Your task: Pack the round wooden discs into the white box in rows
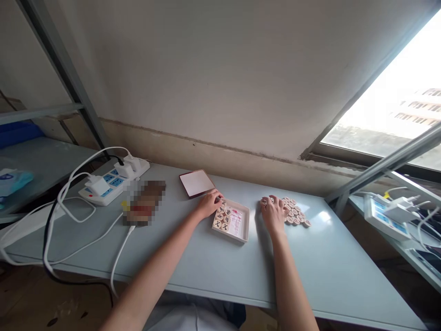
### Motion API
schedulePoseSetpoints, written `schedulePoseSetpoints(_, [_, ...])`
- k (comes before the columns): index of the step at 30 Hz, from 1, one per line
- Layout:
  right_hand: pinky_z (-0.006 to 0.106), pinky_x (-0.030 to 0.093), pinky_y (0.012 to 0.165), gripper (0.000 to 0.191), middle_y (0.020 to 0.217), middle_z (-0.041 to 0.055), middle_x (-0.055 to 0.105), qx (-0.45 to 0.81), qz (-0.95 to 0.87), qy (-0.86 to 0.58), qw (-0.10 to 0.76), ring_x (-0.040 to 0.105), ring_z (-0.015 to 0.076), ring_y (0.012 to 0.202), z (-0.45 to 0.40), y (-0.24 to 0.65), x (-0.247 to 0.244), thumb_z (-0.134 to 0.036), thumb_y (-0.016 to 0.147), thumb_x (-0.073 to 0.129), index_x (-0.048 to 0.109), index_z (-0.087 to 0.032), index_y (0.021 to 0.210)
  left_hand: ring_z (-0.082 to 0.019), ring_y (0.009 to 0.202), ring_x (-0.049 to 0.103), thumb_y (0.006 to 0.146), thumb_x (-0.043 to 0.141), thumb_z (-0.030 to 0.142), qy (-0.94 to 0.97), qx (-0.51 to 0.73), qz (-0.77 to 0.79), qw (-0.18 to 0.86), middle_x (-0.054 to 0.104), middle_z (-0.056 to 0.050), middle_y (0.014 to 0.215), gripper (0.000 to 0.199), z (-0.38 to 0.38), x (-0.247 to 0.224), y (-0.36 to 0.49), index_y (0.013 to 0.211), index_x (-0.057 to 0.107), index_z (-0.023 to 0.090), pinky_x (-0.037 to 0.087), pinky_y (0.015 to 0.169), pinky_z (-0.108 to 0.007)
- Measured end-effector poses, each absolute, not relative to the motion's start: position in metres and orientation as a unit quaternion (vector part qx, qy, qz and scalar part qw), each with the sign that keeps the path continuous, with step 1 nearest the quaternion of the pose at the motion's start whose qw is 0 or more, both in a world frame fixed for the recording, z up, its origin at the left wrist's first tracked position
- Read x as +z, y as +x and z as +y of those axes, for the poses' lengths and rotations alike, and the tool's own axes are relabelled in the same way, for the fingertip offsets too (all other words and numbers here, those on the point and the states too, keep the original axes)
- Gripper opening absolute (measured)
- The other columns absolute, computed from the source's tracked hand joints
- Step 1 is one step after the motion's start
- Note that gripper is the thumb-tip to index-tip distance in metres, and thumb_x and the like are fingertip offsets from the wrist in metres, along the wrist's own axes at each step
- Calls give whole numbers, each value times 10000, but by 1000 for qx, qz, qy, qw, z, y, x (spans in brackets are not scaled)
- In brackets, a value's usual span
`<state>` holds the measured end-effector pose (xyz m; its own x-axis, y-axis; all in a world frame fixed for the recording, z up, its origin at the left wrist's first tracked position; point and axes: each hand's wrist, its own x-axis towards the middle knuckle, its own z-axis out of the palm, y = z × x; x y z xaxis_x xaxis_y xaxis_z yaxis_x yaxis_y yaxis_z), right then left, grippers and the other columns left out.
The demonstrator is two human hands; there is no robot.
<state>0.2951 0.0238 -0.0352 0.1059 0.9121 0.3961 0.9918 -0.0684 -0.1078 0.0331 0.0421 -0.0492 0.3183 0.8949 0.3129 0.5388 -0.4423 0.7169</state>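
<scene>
A shallow white box (243, 231) lies on the table, with several round wooden Chinese chess pieces (221, 216) in rows along its left side. Pink and white printed paper (235, 221) shows on its bare floor. My left hand (208, 204) is closed at the box's far left corner, its fingertips partly hidden. To the right of the box, my right hand (274, 214) reaches palm down over loose chess pieces (295, 212), fingers bent and apart, touching the nearest ones. Some pieces under it are covered.
Behind the box lies its dark-rimmed lid (197, 183), pale inside up. A white power strip (115, 181) with plugs and looping cables takes up the left, beside a blurred-out object (144, 202). Another power strip (387, 216) is beyond the right edge. A wall borders the back.
</scene>
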Motion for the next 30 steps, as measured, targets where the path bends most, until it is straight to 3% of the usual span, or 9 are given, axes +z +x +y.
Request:
schedulePoseSetpoints(5, [444, 353, 884, 343, 1262, 82, 512, -26, -728, -624, 282, 431, 282, 1148, 16, 273, -30, -273, 866, 432, 554, -263, 1187, -164, 890, 585, 817, 471, 142, 775, 365, 461, 232, 585, -37, 938, 123, 43, -47, 32, 819, 584, 191, 470, 810, -274])
schedulePoseSetpoints(11, [407, 383, 897, 245, 1144, 35, 618, 164, -842, -477, 194, 532, 230, 1066, -2, 218, -16, -231, 855, 499, 632, -292, 1052, -164, 869, 578, 809, 477, 125, 779, 374, 462, 200, 579, -39, 908, 119, 43, -46, 33, 819, 582, 180, 463, 804, -276])
schedulePoseSetpoints(18, [372, 415, 925, 249, 1097, 52, 643, 226, -837, -437, 237, 561, 205, 1061, -4, 221, -16, -253, 884, 452, 643, -257, 1043, -155, 833, 582, 807, 487, 139, 781, 364, 469, 192, 593, -30, 897, 111, 46, -49, 34, 828, 586, 184, 462, 765, -265])
schedulePoseSetpoints(24, [341, 436, 875, 268, 1107, 51, 629, 217, -833, -452, 234, 580, 193, 998, -2, 225, -21, -172, 825, 486, 647, -243, 1027, -158, 832, 588, 817, 479, 154, 786, 359, 468, 186, 601, -27, 886, 111, 47, -49, 34, 822, 585, 186, 458, 760, -266])
schedulePoseSetpoints(30, [375, 350, 872, 237, 1067, 56, 641, 53, -777, -554, 296, 560, 221, 1006, 7, 245, -22, -316, 883, 466, 601, -250, 1065, -158, 839, 593, 814, 480, 148, 789, 343, 474, 184, 602, -27, 902, 114, 45, -45, 33, 823, 585, 191, 459, 758, -264])
